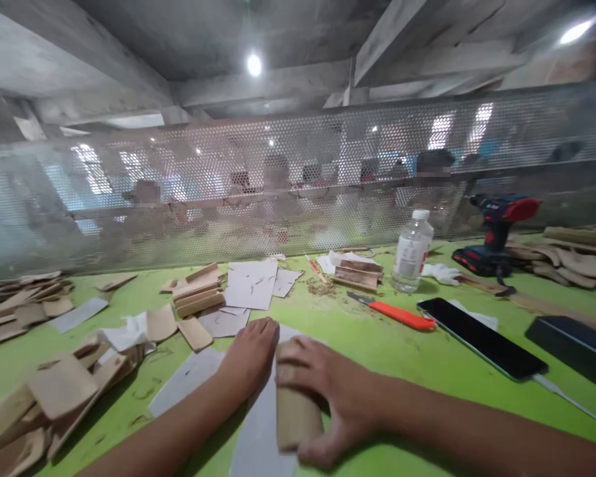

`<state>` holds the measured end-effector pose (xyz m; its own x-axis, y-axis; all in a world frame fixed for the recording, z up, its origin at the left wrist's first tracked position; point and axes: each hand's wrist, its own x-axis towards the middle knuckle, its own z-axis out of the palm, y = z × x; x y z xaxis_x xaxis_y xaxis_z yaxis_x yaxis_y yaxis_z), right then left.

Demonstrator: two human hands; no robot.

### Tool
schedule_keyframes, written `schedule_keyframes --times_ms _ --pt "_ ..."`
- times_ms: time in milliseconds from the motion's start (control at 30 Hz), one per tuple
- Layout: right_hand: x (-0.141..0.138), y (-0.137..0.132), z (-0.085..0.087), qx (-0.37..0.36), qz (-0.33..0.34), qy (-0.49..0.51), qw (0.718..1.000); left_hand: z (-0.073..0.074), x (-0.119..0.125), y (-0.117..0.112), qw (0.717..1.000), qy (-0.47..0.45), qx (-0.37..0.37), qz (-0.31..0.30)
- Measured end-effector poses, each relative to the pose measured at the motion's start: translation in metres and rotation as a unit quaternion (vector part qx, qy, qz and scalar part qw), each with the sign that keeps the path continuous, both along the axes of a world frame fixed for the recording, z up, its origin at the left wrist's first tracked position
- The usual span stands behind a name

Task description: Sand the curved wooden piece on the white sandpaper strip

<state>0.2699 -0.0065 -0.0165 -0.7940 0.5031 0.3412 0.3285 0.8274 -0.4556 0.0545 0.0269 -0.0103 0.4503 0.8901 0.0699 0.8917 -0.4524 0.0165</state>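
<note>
A curved piece of bamboo lies on a long grey-white paper sheet in front of me. My right hand grips this piece, fingers over its far end and thumb at the near edge. At the upper left part of the sheet, my left hand presses down with its fingers curled together. The fingertips of that hand are partly hidden. More paper sheets lie just beyond it, beside a small stack of bamboo pieces.
Bamboo pieces are heaped at the left. To the right lie an orange utility knife, a phone on a cable and a dark box. A bottle and cordless drill stand before the perforated screen.
</note>
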Motion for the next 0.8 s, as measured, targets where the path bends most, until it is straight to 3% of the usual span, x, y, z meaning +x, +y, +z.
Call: schedule_keyframes --times_ms 100,233,367,467,600,733,800 --pt "0.0 0.002 -0.001 0.009 -0.05 0.007 0.999 -0.002 -0.001 0.003 1.0 -0.012 -0.002 0.006" --pt "0.0 0.003 -0.004 0.01 -0.001 0.019 1.0 -0.003 -0.001 0.003 1.0 -0.022 -0.003 -0.002" --pt "0.0 0.004 -0.006 0.018 -0.042 0.009 0.999 -0.004 -0.001 0.003 1.0 -0.023 0.008 0.006" --pt "0.001 0.004 -0.007 0.027 0.052 0.023 0.998 -0.006 -0.002 0.003 1.0 -0.014 0.016 0.005" --pt "0.002 0.002 -0.005 0.019 -0.044 0.029 0.998 -0.009 -0.003 0.003 0.999 -0.002 0.044 0.005" --pt "0.002 0.001 0.0 0.016 0.014 0.034 0.999 -0.013 -0.005 0.003 0.998 0.001 0.057 0.007" --pt "0.002 0.001 0.0 0.012 -0.026 0.023 0.999 -0.014 -0.005 0.004 0.998 -0.004 0.06 0.009"
